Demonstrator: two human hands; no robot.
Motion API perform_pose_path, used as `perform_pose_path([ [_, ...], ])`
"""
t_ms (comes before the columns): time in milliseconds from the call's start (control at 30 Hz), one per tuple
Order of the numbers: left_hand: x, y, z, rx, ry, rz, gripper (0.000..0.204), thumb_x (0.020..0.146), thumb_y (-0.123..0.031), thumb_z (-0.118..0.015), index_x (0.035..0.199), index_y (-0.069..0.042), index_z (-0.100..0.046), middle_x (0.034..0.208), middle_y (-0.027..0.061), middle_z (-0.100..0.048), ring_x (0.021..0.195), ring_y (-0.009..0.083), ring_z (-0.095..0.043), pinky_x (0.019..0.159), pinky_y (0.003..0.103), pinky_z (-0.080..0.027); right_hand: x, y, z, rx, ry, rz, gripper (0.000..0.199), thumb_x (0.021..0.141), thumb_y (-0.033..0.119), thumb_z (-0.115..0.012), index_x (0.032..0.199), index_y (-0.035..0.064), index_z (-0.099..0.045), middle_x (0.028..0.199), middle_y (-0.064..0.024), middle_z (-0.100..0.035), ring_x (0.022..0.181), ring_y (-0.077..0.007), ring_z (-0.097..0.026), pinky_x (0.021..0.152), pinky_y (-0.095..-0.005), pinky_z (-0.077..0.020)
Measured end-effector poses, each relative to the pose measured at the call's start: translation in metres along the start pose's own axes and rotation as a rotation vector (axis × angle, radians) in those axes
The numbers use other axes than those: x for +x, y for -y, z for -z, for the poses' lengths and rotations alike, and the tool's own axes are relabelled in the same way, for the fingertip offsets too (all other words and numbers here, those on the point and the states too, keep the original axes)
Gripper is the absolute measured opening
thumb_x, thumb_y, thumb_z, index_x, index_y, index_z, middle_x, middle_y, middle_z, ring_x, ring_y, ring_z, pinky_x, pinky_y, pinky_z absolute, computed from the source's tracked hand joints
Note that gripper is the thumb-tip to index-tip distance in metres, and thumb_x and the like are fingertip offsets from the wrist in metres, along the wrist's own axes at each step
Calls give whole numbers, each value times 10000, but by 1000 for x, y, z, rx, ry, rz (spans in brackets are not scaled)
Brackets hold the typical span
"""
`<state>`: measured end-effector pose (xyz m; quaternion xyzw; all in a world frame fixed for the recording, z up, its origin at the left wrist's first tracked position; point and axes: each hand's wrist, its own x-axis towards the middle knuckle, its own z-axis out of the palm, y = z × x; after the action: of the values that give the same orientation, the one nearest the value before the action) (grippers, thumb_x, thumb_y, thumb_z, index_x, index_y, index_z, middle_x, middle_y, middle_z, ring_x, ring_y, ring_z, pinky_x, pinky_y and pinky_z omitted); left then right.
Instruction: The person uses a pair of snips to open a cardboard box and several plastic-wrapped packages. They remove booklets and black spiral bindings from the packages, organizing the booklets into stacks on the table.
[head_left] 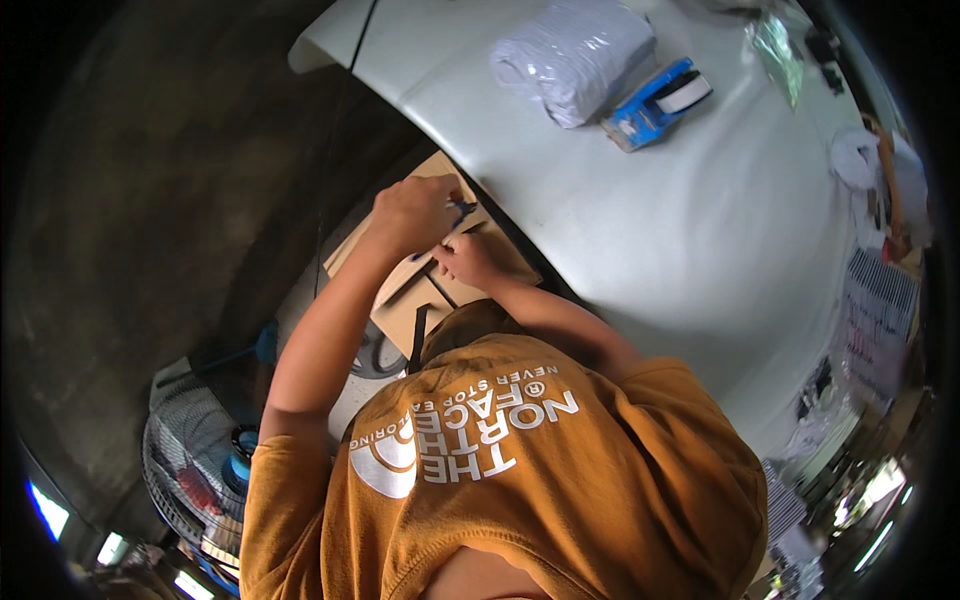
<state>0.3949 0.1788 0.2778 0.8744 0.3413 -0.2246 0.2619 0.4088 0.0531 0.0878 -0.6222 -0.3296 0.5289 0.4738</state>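
A brown cardboard box (405,318) is in front of my body, beside the white table's edge, with its flaps and a seam facing up. My left hand (415,213) is over its far part, fingers closed around a small blue-and-black tool (462,211). Most of that tool is hidden by the hand, so its kind is unclear. Just nearer and to the right, my right hand (468,262) rests on the box with its fingers curled at a flap edge. A small blue spot shows beside its fingertips.
On the white-covered table (640,230) lie a plastic-wrapped package (575,55) and a blue tape dispenser (660,103). A fan (195,465) stands at the lower left. Papers and bags (872,325) crowd the right side. A dark cord (362,40) hangs at the upper left.
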Motion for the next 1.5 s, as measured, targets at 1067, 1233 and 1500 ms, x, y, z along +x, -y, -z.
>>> perform_pose_path([
  [1067,-100,88,-58,-720,-1010,491,383,835,-390,-622,713,-33,-553,634,66,-619,516,197,-476,533,297,-416,90,71,-42,-824,-145,836,731,779,311,-634,1403,182,-276,1468,-85,-164,1361,-314,-107,1080,-509,-158],
  [1233,-95,209,-130,-1898,-809,680,423,859,-520,-524,665,-147,-476,861,62,-588,798,209,-529,812,377,-398,120,67,-39,-1120,102,526,836,785,396,-632,1442,202,-153,1510,-99,2,1383,-333,23,1101,-511,-69],
  [1500,-68,283,-162,-2477,-1289,395,421,865,-531,-486,671,-158,-485,987,127,-539,1120,277,-457,990,537,-256,127,74,-48,-1296,255,352,886,786,505,-585,1454,218,-80,1514,-81,53,1387,-311,56,1108,-486,-12],
])
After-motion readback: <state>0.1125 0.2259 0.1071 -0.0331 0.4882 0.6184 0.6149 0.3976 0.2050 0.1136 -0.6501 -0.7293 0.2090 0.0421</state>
